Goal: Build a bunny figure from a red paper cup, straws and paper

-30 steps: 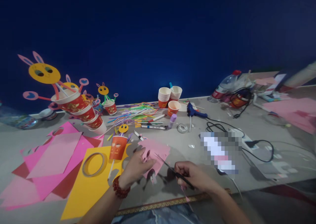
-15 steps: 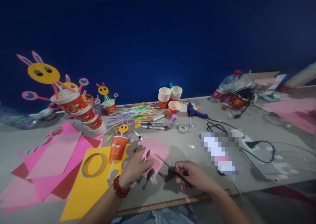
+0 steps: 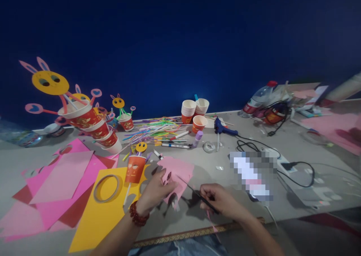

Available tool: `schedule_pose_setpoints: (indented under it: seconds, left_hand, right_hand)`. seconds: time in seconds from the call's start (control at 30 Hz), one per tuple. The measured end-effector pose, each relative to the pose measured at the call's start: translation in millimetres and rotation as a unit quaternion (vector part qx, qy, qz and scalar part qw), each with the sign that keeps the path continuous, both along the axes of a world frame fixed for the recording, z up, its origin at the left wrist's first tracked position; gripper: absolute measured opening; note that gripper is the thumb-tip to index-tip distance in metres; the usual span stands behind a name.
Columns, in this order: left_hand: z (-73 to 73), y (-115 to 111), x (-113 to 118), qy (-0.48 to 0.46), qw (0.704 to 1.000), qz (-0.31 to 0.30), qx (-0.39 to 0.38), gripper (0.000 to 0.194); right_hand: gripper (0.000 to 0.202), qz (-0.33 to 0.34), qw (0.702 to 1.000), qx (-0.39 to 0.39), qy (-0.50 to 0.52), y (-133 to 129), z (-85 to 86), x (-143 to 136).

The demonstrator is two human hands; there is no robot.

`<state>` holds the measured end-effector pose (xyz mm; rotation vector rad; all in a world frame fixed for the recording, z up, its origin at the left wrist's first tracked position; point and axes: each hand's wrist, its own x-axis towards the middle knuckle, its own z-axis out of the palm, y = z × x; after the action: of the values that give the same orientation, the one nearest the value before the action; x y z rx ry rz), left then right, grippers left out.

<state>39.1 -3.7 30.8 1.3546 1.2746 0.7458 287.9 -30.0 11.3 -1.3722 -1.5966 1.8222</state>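
My left hand (image 3: pixel 156 188), with red beads round its wrist, grips a piece of pink paper (image 3: pixel 176 169) by its left edge. Cut-out gaps show in the paper near my fingers. My right hand (image 3: pixel 217 199) is closed on black-handled scissors (image 3: pixel 208 204), partly hidden by the fingers; their thin tip points left and lies over the pink paper. Below my right hand hangs a narrow pink paper strip (image 3: pixel 212 223). Left of my left hand stand an orange paper cup (image 3: pixel 135 170) with a yellow face and a yellow sheet (image 3: pixel 96 218).
Pink sheets (image 3: pixel 62 177) and stacked cup figures (image 3: pixel 84 116) fill the left. Colourful straws (image 3: pixel 158 130), cups (image 3: pixel 188 111) and a blue glue gun (image 3: pixel 221 128) lie toward the wall. At right are a blurred-out phone (image 3: pixel 251 177), cables and a bottle (image 3: pixel 259 98).
My hands, the scissors and the pink paper stay almost where they were. At the far right edge, a dark, blurred shape, perhaps another person's hand, now shows over the pink paper there.
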Motion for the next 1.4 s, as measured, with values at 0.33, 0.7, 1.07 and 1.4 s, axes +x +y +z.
schedule_pose_setpoints:
  seconds: [0.33, 0.7, 1.07, 1.4]
  left_hand:
    - [-1.1, 0, 1, -0.042, 0.999, 0.004, -0.019, 0.025]
    - [-4.8, -5, 5, -0.174, 0.98, 0.083, -0.055, 0.03]
    - [13.6, -13, 11, -0.024, 0.995, 0.062, 0.079, 0.018]
    - [-11.0, -15, 12, -0.082, 0.987, 0.133, 0.04, 0.027]
  right_hand:
    - [0.036, 0.001, 0.999, 0.02, -0.028, -2, 8.7, -4]
    - [0.041, 0.029, 0.999, 0.0, 0.035, -17, 12.0, 21]
    - [0.041, -0.261, 0.949, 0.084, 0.152, -7, 16.7, -34]
    - [0.041, -0.414, 0.875, 0.087, 0.236, -7, 8.3, -77]
